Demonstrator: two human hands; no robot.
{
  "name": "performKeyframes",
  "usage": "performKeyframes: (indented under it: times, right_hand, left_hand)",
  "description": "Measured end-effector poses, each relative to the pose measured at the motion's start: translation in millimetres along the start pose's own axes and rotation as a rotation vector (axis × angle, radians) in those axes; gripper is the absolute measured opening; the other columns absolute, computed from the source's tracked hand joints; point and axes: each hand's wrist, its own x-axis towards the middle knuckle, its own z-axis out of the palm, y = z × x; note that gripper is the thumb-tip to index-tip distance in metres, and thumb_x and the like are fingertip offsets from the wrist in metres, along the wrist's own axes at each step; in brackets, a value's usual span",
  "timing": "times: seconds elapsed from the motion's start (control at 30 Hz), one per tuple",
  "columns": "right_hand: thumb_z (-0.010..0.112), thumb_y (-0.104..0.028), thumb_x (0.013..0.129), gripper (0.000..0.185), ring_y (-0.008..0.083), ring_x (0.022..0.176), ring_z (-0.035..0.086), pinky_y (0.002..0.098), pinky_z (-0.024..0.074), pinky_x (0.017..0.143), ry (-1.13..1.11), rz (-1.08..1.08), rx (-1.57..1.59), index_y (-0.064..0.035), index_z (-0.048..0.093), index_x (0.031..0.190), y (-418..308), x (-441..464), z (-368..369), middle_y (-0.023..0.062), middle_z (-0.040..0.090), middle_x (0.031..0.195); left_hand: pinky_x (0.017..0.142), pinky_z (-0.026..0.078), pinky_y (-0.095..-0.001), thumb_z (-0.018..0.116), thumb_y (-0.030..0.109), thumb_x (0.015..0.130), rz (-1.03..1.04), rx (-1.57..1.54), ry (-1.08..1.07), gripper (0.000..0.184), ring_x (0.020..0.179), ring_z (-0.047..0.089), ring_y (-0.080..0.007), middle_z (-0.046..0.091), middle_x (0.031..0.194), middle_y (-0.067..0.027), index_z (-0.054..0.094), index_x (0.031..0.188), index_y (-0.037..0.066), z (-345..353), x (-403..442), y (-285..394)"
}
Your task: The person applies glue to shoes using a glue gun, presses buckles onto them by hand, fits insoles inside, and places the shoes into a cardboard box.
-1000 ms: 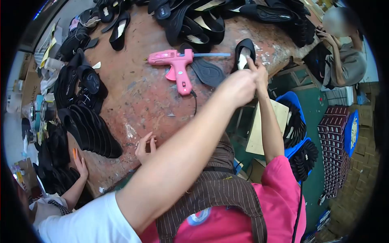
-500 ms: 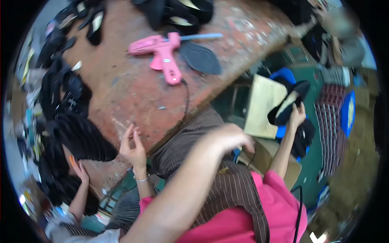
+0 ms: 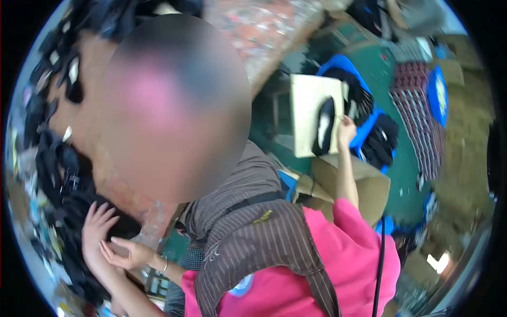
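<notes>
My left hand [image 3: 127,253], with a bracelet at its wrist, has its fingers apart and holds nothing that I can see. It is beside the co-worker's spread hand [image 3: 99,224], near black shoes [image 3: 119,222] at the left. On the right, a black shoe with a pale insole [image 3: 325,127] lies on a light board [image 3: 305,113]. My right hand [image 3: 346,131] is at the board's right edge, close beside that shoe, fingers bent together. Whether the fingertips touch the shoe, the board or something small cannot be made out.
A large blurred patch hides the middle of the worktable [image 3: 87,100]. More dark shoes [image 3: 74,79] line its far left. Blue bins [image 3: 340,63] with black items stand behind the board, a cardboard box [image 3: 364,182] in front. Stacked boxes [image 3: 420,105] and a co-worker [image 3: 420,16] are farther right.
The shoe from my right hand now lies on the board. My left hand has moved left and down. The co-worker's arm has swung left from across my body. The view has shifted and the glue gun is hidden.
</notes>
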Motion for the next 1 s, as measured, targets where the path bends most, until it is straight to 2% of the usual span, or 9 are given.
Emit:
performKeyframes:
  times: [0.07, 0.13, 0.2, 0.37, 0.5, 0.6, 0.77, 0.8, 1.0]
  right_hand:
    - [0.056, -0.009, 0.083, 0.022, 0.0204, 0.087, 0.066, 0.0317, 0.0500, 0.077, -0.023, -0.221, 0.073, -0.0048, 0.066, 0.102, -90, -2, -23, 0.0109, 0.069, 0.095]
    - [0.052, -0.007, 0.091, 0.019, 0.0163, 0.086, 0.065, 0.0285, 0.0500, 0.076, -0.159, -0.469, 0.451, -0.0013, 0.065, 0.104, -179, -17, -20, 0.0092, 0.068, 0.092]
    - [0.054, -0.004, 0.090, 0.017, 0.0175, 0.086, 0.064, 0.0294, 0.0493, 0.077, -0.292, -0.639, 0.534, 0.0001, 0.064, 0.102, -271, -60, -25, 0.0110, 0.067, 0.091]
    - [0.056, -0.010, 0.089, 0.019, 0.0225, 0.082, 0.065, 0.0319, 0.0490, 0.077, -0.745, -1.056, 0.509, 0.0026, 0.064, 0.100, -369, -147, 6, 0.0144, 0.066, 0.091]
    - [0.055, -0.036, 0.088, 0.033, 0.0323, 0.083, 0.064, 0.0407, 0.0500, 0.069, -0.594, -1.186, -0.059, -0.0089, 0.067, 0.102, -415, -183, -17, 0.0142, 0.065, 0.098]
    - [0.054, -0.039, 0.088, 0.035, 0.0339, 0.084, 0.064, 0.0434, 0.0496, 0.071, -0.581, -1.451, -0.209, -0.0106, 0.067, 0.102, -438, -177, -39, 0.0115, 0.066, 0.097]
    - [0.054, -0.036, 0.089, 0.034, 0.0355, 0.080, 0.065, 0.0421, 0.0492, 0.071, -0.682, -1.216, -0.037, -0.0076, 0.069, 0.098, -457, -170, -45, 0.0175, 0.067, 0.087]
    - [0.053, -0.036, 0.089, 0.034, 0.0363, 0.079, 0.065, 0.0427, 0.0490, 0.071, -0.755, -1.164, 0.015, -0.0071, 0.069, 0.098, -458, -177, -41, 0.0182, 0.067, 0.086]
    - [0.061, -0.043, 0.083, 0.051, 0.0378, 0.079, 0.064, 0.0446, 0.0478, 0.070, -0.649, -1.033, -0.092, 0.0030, 0.059, 0.107, -441, -225, 26, 0.0228, 0.065, 0.086]
  left_hand:
    - [0.105, 0.030, -0.0455, 0.054, 0.011, 0.078, -0.958, 0.142, 0.854, 0.027, 0.115, 0.051, -0.0267, 0.061, 0.113, -0.0104, 0.064, 0.103, 0.006, 27, 14, 101]
    - [0.099, 0.037, -0.0418, 0.063, 0.006, 0.078, -1.285, 0.206, 1.265, 0.030, 0.108, 0.055, -0.0295, 0.061, 0.110, -0.0159, 0.061, 0.107, -0.001, 40, 60, 170]
    - [0.096, 0.040, -0.0398, 0.065, 0.003, 0.079, -1.395, 0.155, 1.360, 0.027, 0.103, 0.057, -0.0301, 0.062, 0.108, -0.0170, 0.061, 0.106, -0.004, 43, 77, 189]
    - [0.096, 0.039, -0.0433, 0.070, 0.006, 0.075, -1.465, 0.071, 1.295, 0.029, 0.112, 0.051, -0.0312, 0.057, 0.118, -0.0132, 0.065, 0.103, 0.008, 64, 67, 202]
    - [0.099, 0.036, -0.0420, 0.068, 0.007, 0.077, -1.660, -0.249, 1.376, 0.049, 0.115, 0.049, -0.0314, 0.051, 0.125, -0.0146, 0.051, 0.122, 0.002, 62, 57, 207]
    - [0.099, 0.038, -0.0383, 0.068, 0.011, 0.080, -1.503, -0.723, 1.528, 0.059, 0.119, 0.047, -0.0271, 0.048, 0.127, -0.0171, 0.040, 0.131, -0.001, 75, 58, 191]
    - [0.099, 0.038, -0.0365, 0.062, 0.019, 0.087, -1.520, -0.783, 1.611, 0.053, 0.122, 0.045, -0.0267, 0.047, 0.129, -0.0174, 0.041, 0.131, -0.001, 63, 86, 128]
    - [0.101, 0.032, -0.0426, 0.060, 0.038, 0.086, -1.627, -0.794, 1.670, 0.052, 0.118, 0.044, -0.0338, 0.049, 0.124, -0.0215, 0.053, 0.118, -0.003, 70, 95, 111]
    - [0.101, 0.029, -0.0467, 0.062, 0.041, 0.077, -1.909, -0.754, 1.047, 0.049, 0.115, 0.044, -0.0346, 0.055, 0.118, -0.0169, 0.061, 0.104, 0.000, 50, 92, 67]
